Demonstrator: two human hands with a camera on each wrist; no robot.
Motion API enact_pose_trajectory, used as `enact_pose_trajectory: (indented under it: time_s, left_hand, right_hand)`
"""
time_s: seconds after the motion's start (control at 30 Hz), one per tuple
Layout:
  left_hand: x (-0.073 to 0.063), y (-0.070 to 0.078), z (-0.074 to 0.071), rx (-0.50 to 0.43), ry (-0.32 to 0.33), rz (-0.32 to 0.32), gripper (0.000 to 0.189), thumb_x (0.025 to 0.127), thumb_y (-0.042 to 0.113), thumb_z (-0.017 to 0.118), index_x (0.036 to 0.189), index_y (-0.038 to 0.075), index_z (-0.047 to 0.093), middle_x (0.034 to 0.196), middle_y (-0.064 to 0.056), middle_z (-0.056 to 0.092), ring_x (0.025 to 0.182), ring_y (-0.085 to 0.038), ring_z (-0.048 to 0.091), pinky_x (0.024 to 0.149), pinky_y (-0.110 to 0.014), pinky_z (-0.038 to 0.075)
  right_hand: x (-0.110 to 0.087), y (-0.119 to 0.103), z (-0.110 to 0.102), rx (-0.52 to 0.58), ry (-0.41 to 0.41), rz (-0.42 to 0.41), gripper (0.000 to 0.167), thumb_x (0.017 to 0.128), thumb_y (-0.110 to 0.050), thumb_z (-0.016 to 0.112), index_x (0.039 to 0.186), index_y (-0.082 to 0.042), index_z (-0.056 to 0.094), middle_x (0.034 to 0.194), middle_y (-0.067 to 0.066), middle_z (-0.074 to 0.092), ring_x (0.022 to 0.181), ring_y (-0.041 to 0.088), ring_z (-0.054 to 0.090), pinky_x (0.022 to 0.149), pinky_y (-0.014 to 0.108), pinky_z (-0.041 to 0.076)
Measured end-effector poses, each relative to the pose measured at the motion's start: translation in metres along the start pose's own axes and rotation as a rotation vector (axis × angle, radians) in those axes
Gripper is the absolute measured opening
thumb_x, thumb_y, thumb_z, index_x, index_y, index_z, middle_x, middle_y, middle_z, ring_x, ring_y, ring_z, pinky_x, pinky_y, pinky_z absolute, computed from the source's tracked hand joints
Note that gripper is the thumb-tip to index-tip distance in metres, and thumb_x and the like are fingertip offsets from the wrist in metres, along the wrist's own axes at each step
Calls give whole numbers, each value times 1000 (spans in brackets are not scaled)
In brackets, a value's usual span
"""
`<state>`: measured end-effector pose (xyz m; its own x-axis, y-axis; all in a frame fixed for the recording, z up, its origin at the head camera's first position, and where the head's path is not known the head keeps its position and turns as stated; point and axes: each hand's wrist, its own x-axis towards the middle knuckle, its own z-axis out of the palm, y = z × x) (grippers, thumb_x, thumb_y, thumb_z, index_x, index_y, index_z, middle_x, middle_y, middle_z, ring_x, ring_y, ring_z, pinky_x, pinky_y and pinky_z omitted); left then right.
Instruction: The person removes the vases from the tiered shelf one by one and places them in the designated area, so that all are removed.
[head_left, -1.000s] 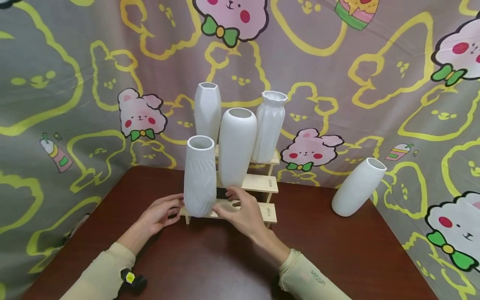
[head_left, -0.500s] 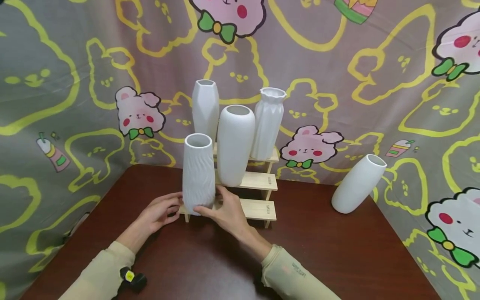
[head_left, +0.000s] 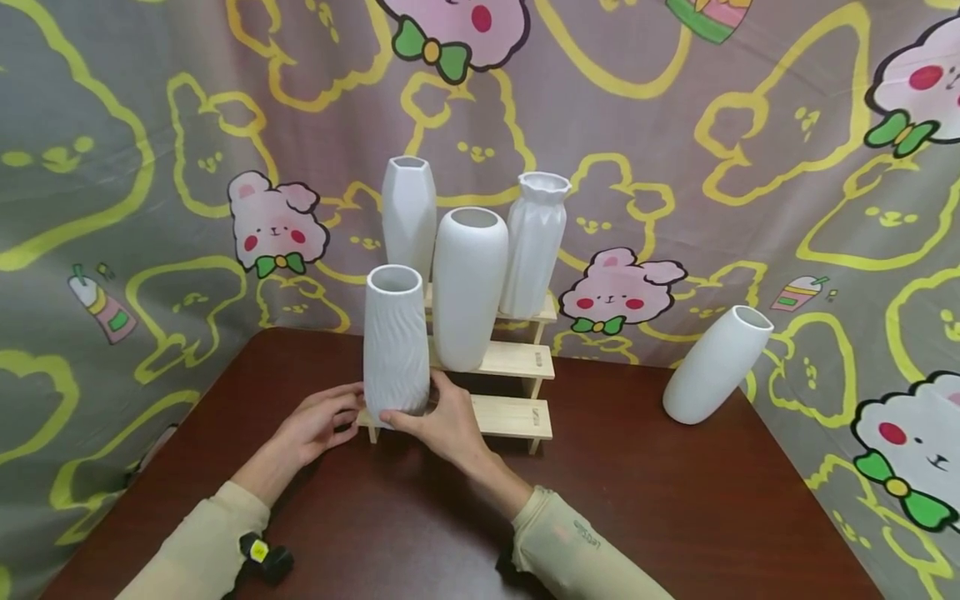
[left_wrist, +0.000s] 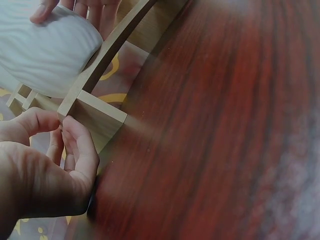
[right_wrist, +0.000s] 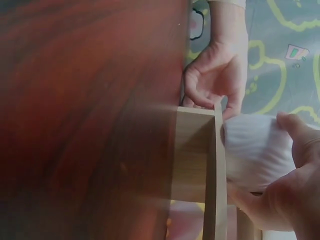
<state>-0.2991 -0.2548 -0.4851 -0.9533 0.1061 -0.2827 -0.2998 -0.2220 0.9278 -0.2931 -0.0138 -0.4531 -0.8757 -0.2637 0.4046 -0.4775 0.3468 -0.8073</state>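
Note:
In the head view, a white vase with wavy ridges (head_left: 396, 342) stands at the left end of the bottom step of a three-tier wooden stand (head_left: 516, 417). My right hand (head_left: 447, 423) grips the vase near its base, thumb across the front and fingers round the far side. My left hand (head_left: 318, 425) holds the left end of that step. The left wrist view has the left thumb and index finger at the corner of the wooden step (left_wrist: 102, 60), below the ridged vase (left_wrist: 50, 50). Part of the base is hidden by my right hand.
A smooth tall vase (head_left: 470, 292) stands on the middle step. On the top step are a faceted vase (head_left: 409, 217) and a ruffled-rim vase (head_left: 535, 250). Another white vase (head_left: 712, 367) stands at the table's right. A cartoon-print curtain (head_left: 637, 100) hangs behind the brown table (head_left: 637, 483).
My right hand has moved left from beside the ridged vase and taken hold of its lower part. The left hand stays at the step's end. The head view has shifted slightly.

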Motion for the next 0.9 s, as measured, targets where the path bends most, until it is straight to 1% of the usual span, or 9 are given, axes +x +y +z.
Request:
enact_pose_trajectory:
  time_s: [0.1,0.27,0.5,0.7,0.9]
  left_hand:
    - [0,2,1,5,0,1,46,97,5,60,143,7,54,106,2,66,88,-12,60,76,-28,52]
    - [1,4,3,20,-1,5,48,97,6,60,145,5,52,107,2,66,90,-12,60,76,-28,52]
    - [2,5,3,13,-1,7,47,96,3,59,143,5,54,105,2,66,89,-13,60,76,-28,52]
    - [1,4,1,3,5,1,46,96,3,59,142,6,55,103,2,66,87,-12,60,76,-28,52]
    - [0,2,0,6,5,-5,46,97,5,60,143,6,54,104,2,66,88,-12,61,76,-29,52]
  right_hand:
    - [0,0,1,40,5,3,71,71,-41,94,126,-9,64,111,1,71,95,11,69,80,33,56]
    - [1,-1,-1,77,30,-11,67,70,-40,95,122,-9,67,107,2,73,92,11,70,76,30,56]
    - [2,0,-1,86,39,-12,65,69,-38,95,120,-8,68,105,2,73,90,11,71,74,29,57]
    - [3,2,2,86,42,-19,65,68,-36,95,120,-9,69,103,0,73,89,9,71,74,28,57]
    - [1,3,3,97,44,-18,65,67,-34,96,120,-8,68,104,0,73,89,9,71,74,28,57]
